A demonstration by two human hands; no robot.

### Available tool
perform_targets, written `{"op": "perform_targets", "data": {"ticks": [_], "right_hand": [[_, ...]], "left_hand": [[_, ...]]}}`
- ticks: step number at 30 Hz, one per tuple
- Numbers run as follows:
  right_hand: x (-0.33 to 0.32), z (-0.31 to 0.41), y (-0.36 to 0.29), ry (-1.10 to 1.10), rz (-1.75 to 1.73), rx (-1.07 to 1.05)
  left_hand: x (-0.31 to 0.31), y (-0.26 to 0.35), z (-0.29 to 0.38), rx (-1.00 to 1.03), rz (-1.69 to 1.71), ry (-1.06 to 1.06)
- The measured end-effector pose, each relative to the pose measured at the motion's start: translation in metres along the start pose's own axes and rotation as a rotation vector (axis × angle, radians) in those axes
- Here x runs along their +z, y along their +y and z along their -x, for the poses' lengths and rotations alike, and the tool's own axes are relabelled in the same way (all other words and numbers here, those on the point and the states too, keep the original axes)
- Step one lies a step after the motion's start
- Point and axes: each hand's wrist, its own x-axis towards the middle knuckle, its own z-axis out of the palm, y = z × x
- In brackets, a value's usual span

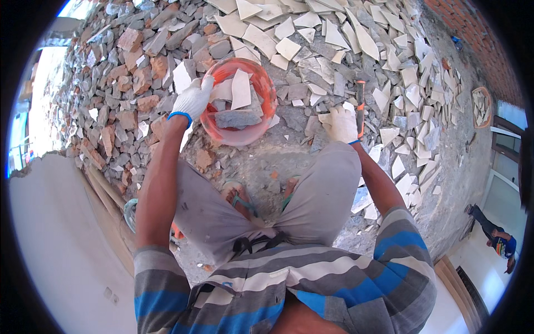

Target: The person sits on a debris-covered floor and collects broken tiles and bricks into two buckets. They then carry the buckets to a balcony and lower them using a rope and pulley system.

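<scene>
An orange-red plastic bucket (238,137) stands on the rubble before me, holding broken tile pieces (241,89) and a grey mortar chunk (238,119). My left hand (192,99), in a white knit glove with a blue cuff, is at the bucket's left rim, its thumb side against it; whether it grips the rim is unclear. To the right of the bucket, my gloved right hand (341,124) is low over the rubble, with a pale tile piece (324,118) at its fingers; its grip is partly hidden. A hammer with a black and orange handle (361,104) lies just right of that hand.
Broken bricks (142,79) and grey rubble lie left and ahead; cream tile shards (363,37) heap ahead and right. A second container of shards (482,107) stands far right by a brick wall (492,50). A white wall (62,225) is at left. Another person (496,238) is at far right.
</scene>
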Motion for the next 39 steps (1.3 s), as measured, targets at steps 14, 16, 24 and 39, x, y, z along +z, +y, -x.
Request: {"op": "perform_targets", "data": {"ticks": [14,16,24,39], "right_hand": [[-0.055,-0.039,0.011,-0.424,-0.593,0.257],[-0.075,-0.043,-0.008,-0.357,-0.524,0.216],[-0.027,-0.026,-0.079,-0.182,-0.411,0.376],[-0.093,-0.068,-0.085,-0.691,-2.232,0.114]], "left_hand": [[0.002,-0.015,-0.01,0.036,0.075,0.04],[0.004,-0.011,-0.013,0.068,0.049,0.048],[0.003,-0.005,-0.007,0.053,0.026,-0.002],[-0.008,0.0,0.002,0.26,-0.067,0.171]]}}
